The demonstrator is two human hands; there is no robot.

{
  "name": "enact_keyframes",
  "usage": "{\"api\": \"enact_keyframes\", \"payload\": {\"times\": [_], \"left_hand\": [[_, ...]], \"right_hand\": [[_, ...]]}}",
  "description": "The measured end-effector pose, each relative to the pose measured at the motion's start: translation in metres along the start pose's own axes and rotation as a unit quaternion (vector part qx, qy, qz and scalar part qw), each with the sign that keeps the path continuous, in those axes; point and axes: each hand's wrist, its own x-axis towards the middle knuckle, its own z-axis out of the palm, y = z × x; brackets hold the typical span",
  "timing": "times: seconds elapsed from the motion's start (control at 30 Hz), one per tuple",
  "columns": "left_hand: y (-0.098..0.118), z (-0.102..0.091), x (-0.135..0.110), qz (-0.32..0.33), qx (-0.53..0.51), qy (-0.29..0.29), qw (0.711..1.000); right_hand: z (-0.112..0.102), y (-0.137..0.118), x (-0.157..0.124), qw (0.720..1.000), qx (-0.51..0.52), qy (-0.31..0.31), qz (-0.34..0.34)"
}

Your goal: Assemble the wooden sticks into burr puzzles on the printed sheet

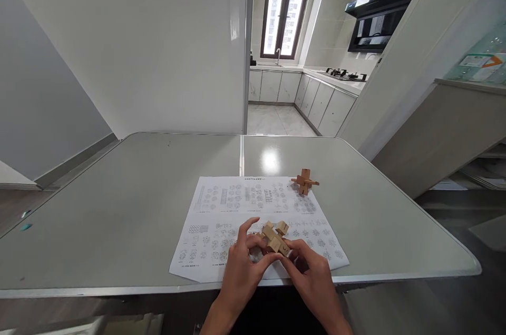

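Observation:
Between my two hands is a light-coloured wooden burr puzzle (273, 239), made of interlocking notched blocks, held just above a printed sheet. My left hand (245, 258) pinches it from the left, index finger and thumb on the wood and another finger raised. From the right, my right hand (310, 266) grips its lower right end between thumb and fingers. Some of the puzzle is hidden behind my fingertips. Beneath lies the white instruction sheet (209, 203), covered in small diagrams. A darker wooden burr puzzle (304, 182), cross-shaped, rests at the sheet's upper right corner.
The pale table (118, 219) has a metal-edged rim and a seam running back from the sheet. A small teal object (26, 227) lies near its left edge. Beyond are a white wall (169, 50) and a kitchen; a shelf with plastic bottles (482, 58) stands right.

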Motion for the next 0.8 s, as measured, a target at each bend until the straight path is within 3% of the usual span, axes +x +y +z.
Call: {"api": "enact_keyframes", "payload": {"times": [0.33, 0.8], "left_hand": [[0.012, -0.007, 0.001, -0.001, 0.012, -0.047, 0.999], [0.015, -0.007, 0.001, -0.02, -0.039, -0.052, 0.998]], "right_hand": [[0.002, 0.0, -0.001, 0.999, -0.023, 0.023, -0.02], [0.003, -0.002, 0.0, 0.999, -0.009, 0.041, -0.025]]}}
